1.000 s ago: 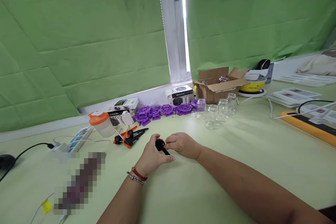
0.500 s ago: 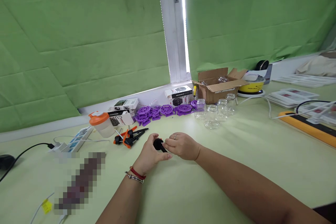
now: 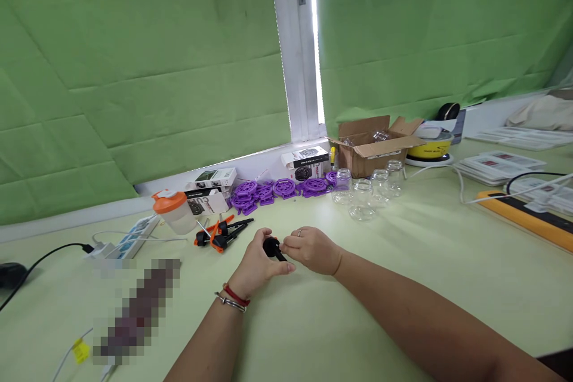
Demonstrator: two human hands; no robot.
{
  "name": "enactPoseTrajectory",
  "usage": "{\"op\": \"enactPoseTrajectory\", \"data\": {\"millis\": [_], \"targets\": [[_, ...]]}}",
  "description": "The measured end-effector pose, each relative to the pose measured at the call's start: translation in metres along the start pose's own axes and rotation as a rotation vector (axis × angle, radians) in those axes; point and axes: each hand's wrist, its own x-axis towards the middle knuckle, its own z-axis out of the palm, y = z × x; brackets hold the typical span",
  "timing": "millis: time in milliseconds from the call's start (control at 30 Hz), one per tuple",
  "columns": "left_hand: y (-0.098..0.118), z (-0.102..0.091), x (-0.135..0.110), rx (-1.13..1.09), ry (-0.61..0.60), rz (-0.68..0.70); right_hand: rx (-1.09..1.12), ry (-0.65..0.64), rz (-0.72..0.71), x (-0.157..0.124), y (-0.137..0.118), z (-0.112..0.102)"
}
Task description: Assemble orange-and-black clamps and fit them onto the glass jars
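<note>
My left hand (image 3: 256,267) is curled round a small black part (image 3: 271,247) with a round head and a short stem, just above the table. Thumb and fingers hold it from the left side. At its right edge, my right hand (image 3: 312,250) has its fingers pinched together; whatever lies between those fingertips is too small or hidden to name. Beyond my left hand lies a small pile of black and orange parts (image 3: 220,235) with metal rods. Purple plastic wheel-shaped pieces (image 3: 284,188) lie in a row further back.
Several clear jars (image 3: 362,200) stand behind my right hand, near an open cardboard box (image 3: 376,158). An orange-lidded shaker bottle (image 3: 175,213), printed boxes (image 3: 210,200) and a power strip (image 3: 138,236) are to the left. An orange and black bar (image 3: 528,218) lies right.
Both hands stay in almost the same place round the black part. The whole view has shifted very slightly; nothing was let go or picked up.
</note>
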Motion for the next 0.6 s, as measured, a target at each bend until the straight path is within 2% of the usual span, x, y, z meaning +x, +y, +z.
{"op": "enactPoseTrajectory", "data": {"millis": [267, 600], "targets": [[-0.0010, -0.0011, 0.0006, -0.048, -0.009, 0.001, 0.093, -0.027, 0.105, -0.0009, -0.0030, 0.0009], [0.0036, 0.0020, 0.0001, -0.032, -0.022, -0.024, 0.106, -0.100, 0.009, -0.0002, -0.0016, 0.0010]]}}
